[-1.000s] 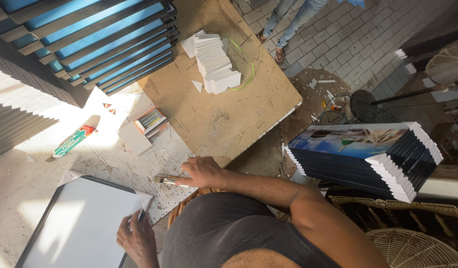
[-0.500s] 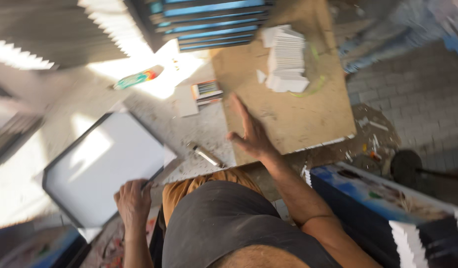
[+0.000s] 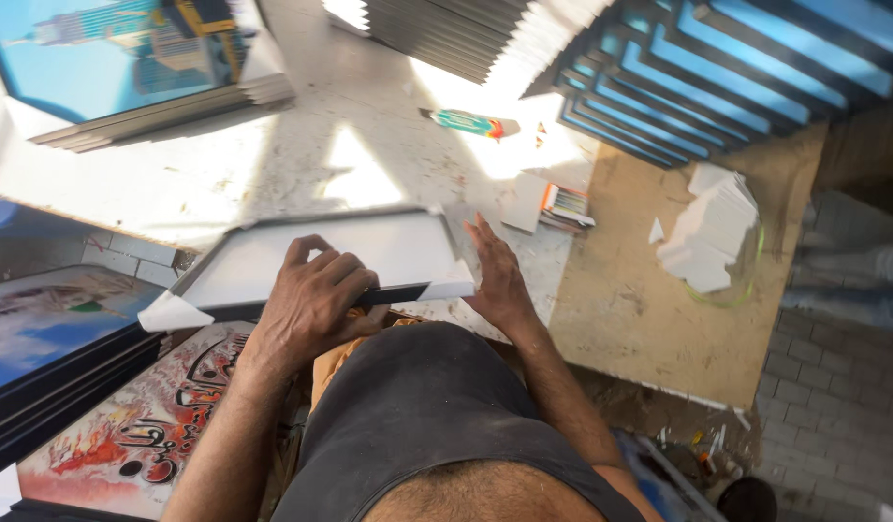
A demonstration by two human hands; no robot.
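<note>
A white board in a thin dark frame (image 3: 369,253) lies flat on the worktable, close to my body. My left hand (image 3: 316,300) curls over its near edge and grips it. My right hand (image 3: 497,275) rests flat with fingers spread against the board's right end, touching the corner. A white paper corner piece (image 3: 171,314) sticks out at the frame's near left corner.
Stacks of framed pictures stand at the far left (image 3: 127,68) and far right (image 3: 717,77). A green and red tube (image 3: 470,123), a small stack of cards (image 3: 565,206) and a pile of white corner pieces (image 3: 712,232) lie on the table. A painted picture (image 3: 142,425) lies low on the left.
The view swung round. My left hand moved onto the white board's near edge and gripped it. My right hand came off the brown board and now lies against the white board's right end.
</note>
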